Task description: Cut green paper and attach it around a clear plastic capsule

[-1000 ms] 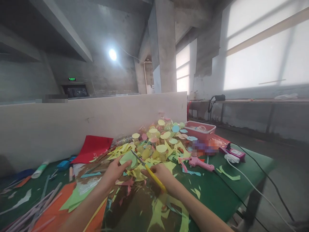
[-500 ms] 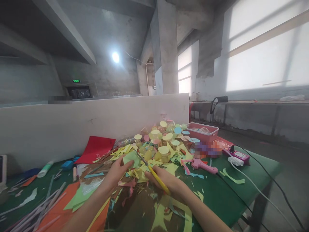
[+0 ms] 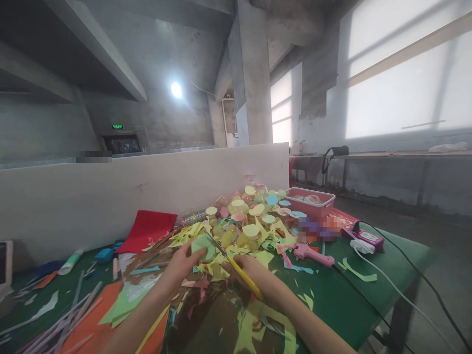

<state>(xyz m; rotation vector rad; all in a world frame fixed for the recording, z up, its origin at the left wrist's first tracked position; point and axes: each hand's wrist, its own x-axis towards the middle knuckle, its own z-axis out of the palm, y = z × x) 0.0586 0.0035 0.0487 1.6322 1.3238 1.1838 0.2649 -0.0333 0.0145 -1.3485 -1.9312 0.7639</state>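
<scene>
Between thumb and fingers, my left hand (image 3: pixel 186 263) pinches a piece of pale green paper (image 3: pixel 203 246). My right hand (image 3: pixel 245 273) is closed round the yellow handles of a pair of scissors (image 3: pixel 246 278), whose metal blades point up and left to the right edge of that paper. Under and around both hands lie yellow and green paper scraps (image 3: pixel 217 270). Just beyond them is a heap of paper discs (image 3: pixel 251 230) in yellow, pink, green and blue, with clear rounded pieces among them.
A pink glue gun (image 3: pixel 313 254) lies on the green table (image 3: pixel 342 290) at right, its cord trailing off. Behind it stand a pink plastic basket (image 3: pixel 313 209) and a magenta box (image 3: pixel 368 238). Red paper (image 3: pixel 147 228) and orange paper (image 3: pixel 92 314) lie at left. A white panel (image 3: pixel 147 182) rises behind.
The green paper has turned slightly in my left hand. The scissor blades sit a little further left over its edge, more spread than before. The view has shifted very slightly.
</scene>
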